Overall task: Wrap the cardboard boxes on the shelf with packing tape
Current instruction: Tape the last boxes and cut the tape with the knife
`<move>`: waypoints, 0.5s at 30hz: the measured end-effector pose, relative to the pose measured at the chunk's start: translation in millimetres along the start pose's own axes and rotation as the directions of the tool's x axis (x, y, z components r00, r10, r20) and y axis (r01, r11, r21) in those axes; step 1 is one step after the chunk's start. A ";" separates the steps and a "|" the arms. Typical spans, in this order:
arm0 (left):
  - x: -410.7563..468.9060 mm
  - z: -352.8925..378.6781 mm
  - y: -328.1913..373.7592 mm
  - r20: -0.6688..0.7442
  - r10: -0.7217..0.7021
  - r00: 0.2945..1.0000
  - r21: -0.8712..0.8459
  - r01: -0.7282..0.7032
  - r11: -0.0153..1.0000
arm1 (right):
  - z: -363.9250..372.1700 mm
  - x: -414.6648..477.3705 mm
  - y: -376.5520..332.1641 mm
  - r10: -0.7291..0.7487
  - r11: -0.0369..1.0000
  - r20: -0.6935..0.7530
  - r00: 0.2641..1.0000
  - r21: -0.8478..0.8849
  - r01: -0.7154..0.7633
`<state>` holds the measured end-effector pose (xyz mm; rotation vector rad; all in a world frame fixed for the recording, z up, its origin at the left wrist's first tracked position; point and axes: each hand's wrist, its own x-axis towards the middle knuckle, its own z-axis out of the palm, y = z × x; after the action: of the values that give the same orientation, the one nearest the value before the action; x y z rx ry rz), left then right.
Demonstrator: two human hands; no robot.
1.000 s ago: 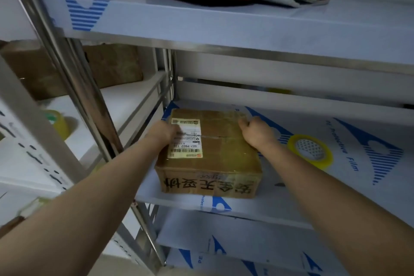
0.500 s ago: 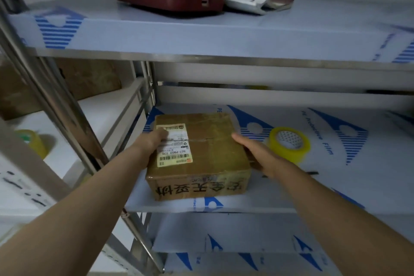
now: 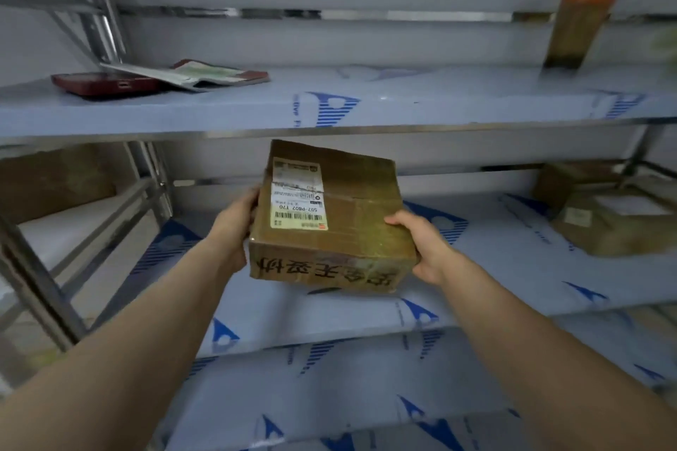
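Note:
A brown cardboard box [image 3: 351, 227] with a white shipping label on top and black characters on its front is lifted off the middle shelf [image 3: 513, 267], tilted with its far edge raised. My left hand [image 3: 234, 227] grips its left side. My right hand [image 3: 421, 245] holds the right front corner, thumb on top and fingers underneath. The yellow tape roll is not in view.
More taped cardboard boxes [image 3: 608, 220] sit at the right end of the middle shelf. On the upper shelf [image 3: 403, 102] lie a dark red flat case [image 3: 106, 82], a folded packet [image 3: 198, 71] and an orange-capped bottle [image 3: 579, 18]. Steel uprights [image 3: 91, 0] stand at left.
Both hands have lifted the box off the shelf and tilted it toward me. The view has swung up and right, so the tape roll has left the frame.

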<state>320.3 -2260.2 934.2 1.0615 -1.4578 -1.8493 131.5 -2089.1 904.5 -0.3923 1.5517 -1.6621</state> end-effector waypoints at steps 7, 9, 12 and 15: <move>-38.6 158.6 -27.8 0.298 -0.169 0.939 0.221 0.104 0.970 | -159.9 -56.8 -10.3 -0.034 0.981 -0.176 0.984 0.184 0.067; -41.5 198.3 -33.0 0.276 -0.207 0.939 0.187 0.159 0.969 | -195.5 -66.3 -13.2 -0.066 0.963 -0.230 0.971 0.240 0.122; -40.1 251.3 -40.0 0.238 -0.251 0.938 0.134 0.224 0.965 | -238.0 -67.0 -19.7 -0.104 0.977 -0.364 0.926 0.138 0.164; -28.4 299.5 -49.0 0.192 -0.279 0.941 0.107 0.263 0.959 | -271.5 -56.2 -24.6 -0.105 0.992 -0.406 0.908 0.023 0.125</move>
<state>85.6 -2066.2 923.6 1.1895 -1.5787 -2.1651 -32.7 -1864.8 890.9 -0.1153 1.8096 -1.9599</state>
